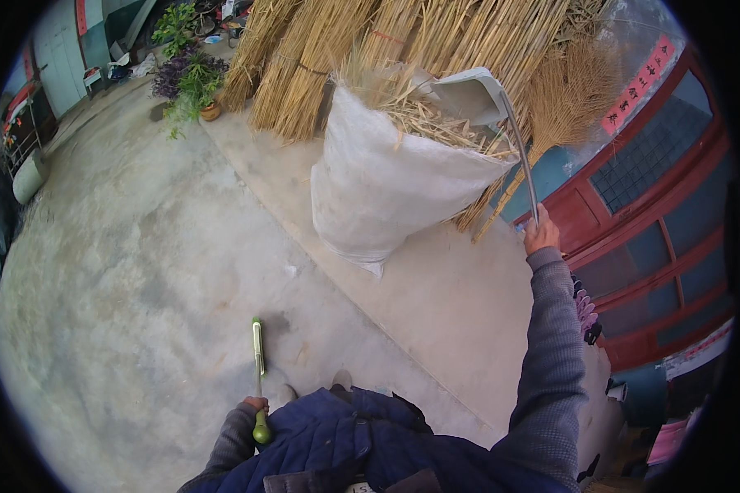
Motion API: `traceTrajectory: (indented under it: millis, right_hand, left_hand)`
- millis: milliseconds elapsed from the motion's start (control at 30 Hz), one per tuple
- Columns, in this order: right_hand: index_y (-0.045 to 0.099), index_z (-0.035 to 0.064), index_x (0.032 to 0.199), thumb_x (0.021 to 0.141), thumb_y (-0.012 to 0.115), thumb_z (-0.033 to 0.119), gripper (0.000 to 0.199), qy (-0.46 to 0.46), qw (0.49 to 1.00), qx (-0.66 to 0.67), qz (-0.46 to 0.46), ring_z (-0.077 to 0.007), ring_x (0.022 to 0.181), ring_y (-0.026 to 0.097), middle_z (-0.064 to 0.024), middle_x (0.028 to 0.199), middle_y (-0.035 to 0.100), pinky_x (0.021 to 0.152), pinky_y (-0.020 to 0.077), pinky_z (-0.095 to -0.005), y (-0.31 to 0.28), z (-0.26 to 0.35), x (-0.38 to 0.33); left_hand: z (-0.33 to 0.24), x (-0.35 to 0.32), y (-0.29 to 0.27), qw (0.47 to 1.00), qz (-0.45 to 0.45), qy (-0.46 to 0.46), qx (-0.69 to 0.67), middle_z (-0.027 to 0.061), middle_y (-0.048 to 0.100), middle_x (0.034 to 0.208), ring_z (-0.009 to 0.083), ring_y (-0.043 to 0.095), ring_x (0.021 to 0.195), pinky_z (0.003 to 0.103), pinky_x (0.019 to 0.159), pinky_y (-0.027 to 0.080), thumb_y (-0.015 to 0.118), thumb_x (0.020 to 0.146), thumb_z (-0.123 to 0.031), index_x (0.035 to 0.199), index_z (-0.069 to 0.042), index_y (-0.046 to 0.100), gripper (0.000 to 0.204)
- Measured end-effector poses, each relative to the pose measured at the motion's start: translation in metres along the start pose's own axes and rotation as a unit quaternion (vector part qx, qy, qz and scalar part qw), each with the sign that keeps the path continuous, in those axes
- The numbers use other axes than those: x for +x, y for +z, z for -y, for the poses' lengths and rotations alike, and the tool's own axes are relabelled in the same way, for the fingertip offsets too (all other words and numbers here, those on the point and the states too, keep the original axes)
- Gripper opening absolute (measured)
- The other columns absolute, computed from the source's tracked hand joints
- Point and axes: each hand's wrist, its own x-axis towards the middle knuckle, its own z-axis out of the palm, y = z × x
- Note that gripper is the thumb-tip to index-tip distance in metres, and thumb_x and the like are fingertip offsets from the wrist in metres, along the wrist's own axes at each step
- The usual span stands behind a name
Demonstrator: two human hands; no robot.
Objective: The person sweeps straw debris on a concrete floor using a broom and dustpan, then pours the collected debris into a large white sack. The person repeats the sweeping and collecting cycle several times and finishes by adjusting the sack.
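My right hand (541,232) is closed around the metal handle of a whitish dustpan (471,94), held out far to the right. The pan is tilted over the mouth of a large white woven sack (386,185), which stands upright and is stuffed with dry straw and leaf scraps (436,123). Low beside my body, my left hand (256,404) grips the thin stick of a broom (258,345) with a narrow green head and a rounded green handle end. The broom's head points away from me over the concrete floor; its bristles are hard to make out.
Bundles of dry stalks (312,74) lean behind the sack. A twig broom (571,90) rests to their right, near a red-framed door (633,205). Potted plants (196,78) stand at the far left. The concrete floor (156,271) has a long seam.
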Motion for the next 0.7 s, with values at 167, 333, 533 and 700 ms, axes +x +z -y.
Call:
traceTrajectory:
  millis: [167,333,533,700]
  right_hand:
    - [0.043,0.0033,0.121,0.083,0.046,0.015,0.04,0.003,0.998,-0.056,-0.018,-0.0392,0.082,0.056,-0.0239,0.092,0.056,0.072,0.0453,-0.0443,-0.026,-0.001,-0.017]
    - [0.045,0.003,0.12,0.083,0.047,0.017,0.039,0.002,0.995,-0.004,-0.102,-0.0385,0.082,0.057,-0.0233,0.09,0.058,0.074,0.0451,-0.0427,-0.047,-0.027,-0.047]
    - [0.046,0.003,0.121,0.086,0.048,0.015,0.037,0.296,0.879,0.361,-0.097,-0.0057,0.044,0.042,-0.0029,0.069,0.051,0.038,0.0346,-0.0191,-0.079,-0.057,-0.13]
    - [0.044,0.0058,0.12,0.088,0.048,0.018,0.034,0.409,0.803,0.433,-0.013,-0.005,0.036,0.034,-0.0043,0.069,0.05,0.027,0.0291,-0.0194,-0.119,-0.086,-0.259]
  left_hand:
    - [-0.005,0.002,-0.001,0.997,-0.044,-0.06,-0.033,0.0086,0.054,0.056,0.0213,0.054,0.046,0.034,0.044,0.045,0.053,0.071,-0.009,0.064,-0.002,0.055,0.011]
    - [-0.004,0.004,-0.012,0.996,-0.018,-0.089,-0.016,0.0092,0.055,0.056,0.0217,0.055,0.046,0.034,0.045,0.045,0.054,0.069,-0.01,0.065,-0.002,0.055,0.01]
    - [-0.018,-0.023,-0.016,0.994,-0.027,-0.104,-0.035,0.0108,0.051,0.052,0.0234,0.05,0.04,0.036,0.039,0.042,0.055,0.069,-0.008,0.061,0.0,0.05,0.012]
    - [-0.029,-0.047,-0.013,0.994,-0.041,-0.099,0.011,0.0073,0.048,0.05,0.02,0.048,0.038,0.034,0.035,0.038,0.056,0.069,-0.011,0.057,-0.004,0.047,0.016]
